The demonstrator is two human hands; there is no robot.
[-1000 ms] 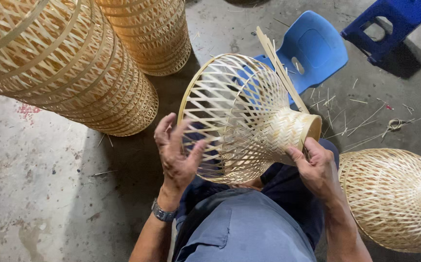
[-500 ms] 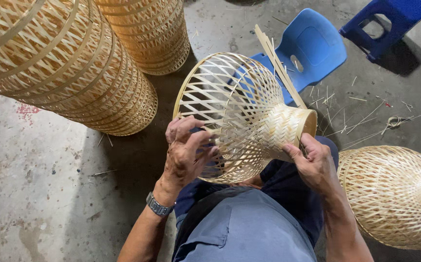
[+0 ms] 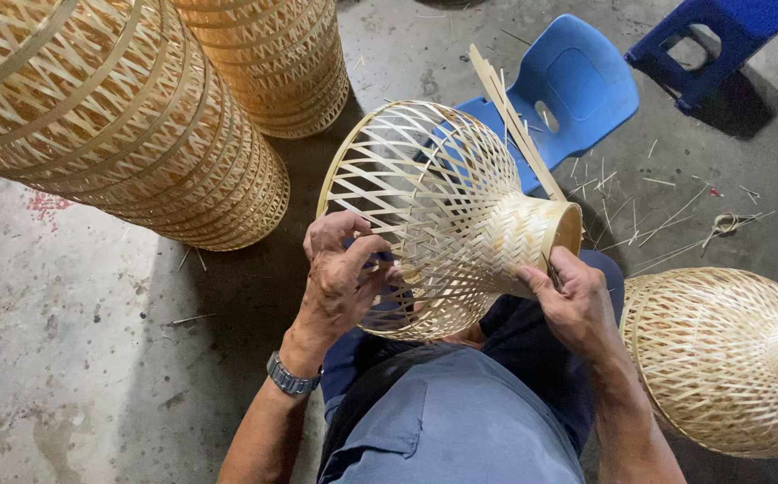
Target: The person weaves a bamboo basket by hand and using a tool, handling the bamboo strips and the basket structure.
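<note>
Bamboo lattice shade lay tilted across the lap, long axis running from wide open rim at upper left to tightly woven neck at right. Left hand curled, fingertips hooked into the open weave near the rim. Right hand nearer the neck, pinching a strip there. Beyond: finished woven shade at right, tall bamboo stacks, blue chair on concrete floor.

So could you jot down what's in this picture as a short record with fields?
Left hand: fingers grip the open lattice of the woven bamboo shade
Right hand: holds the shade's tightly woven neck
Shade: lies sideways over the person's lap
Nearby: finished shade at right, tall woven stacks at left
Floor: blue plastic chair, blue stool, scattered bamboo slivers
</note>
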